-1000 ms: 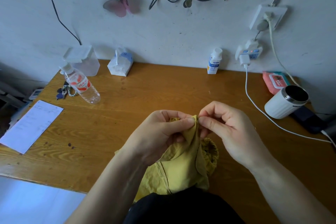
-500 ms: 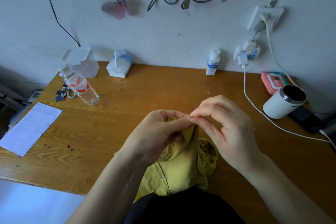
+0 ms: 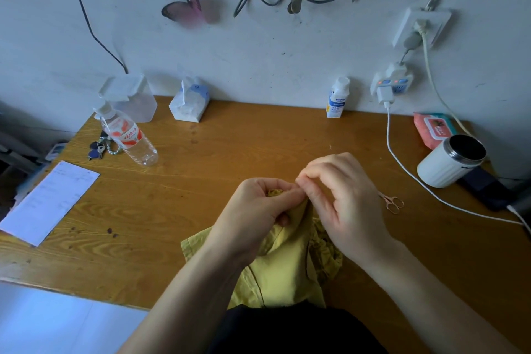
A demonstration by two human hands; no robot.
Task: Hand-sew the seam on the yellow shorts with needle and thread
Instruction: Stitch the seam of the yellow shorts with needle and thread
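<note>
Your right hand (image 3: pixel 346 204) has rolled inward, uncovering scissors (image 3: pixel 392 203) on the desk (image 3: pixel 230 152), fingers (image 3: pixel 313 175) pinching the fold of the yellow shorts (image 3: pixel 283 270), left hand (image 3: pixel 258 210) gripping beside it.

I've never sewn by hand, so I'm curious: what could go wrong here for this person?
The right hand pinches the fold of the yellow shorts right against the fingertips of the left hand. The needle is too small to see, so a push might prick them. The scissors lie close beside the right wrist and could be knocked away.
</note>
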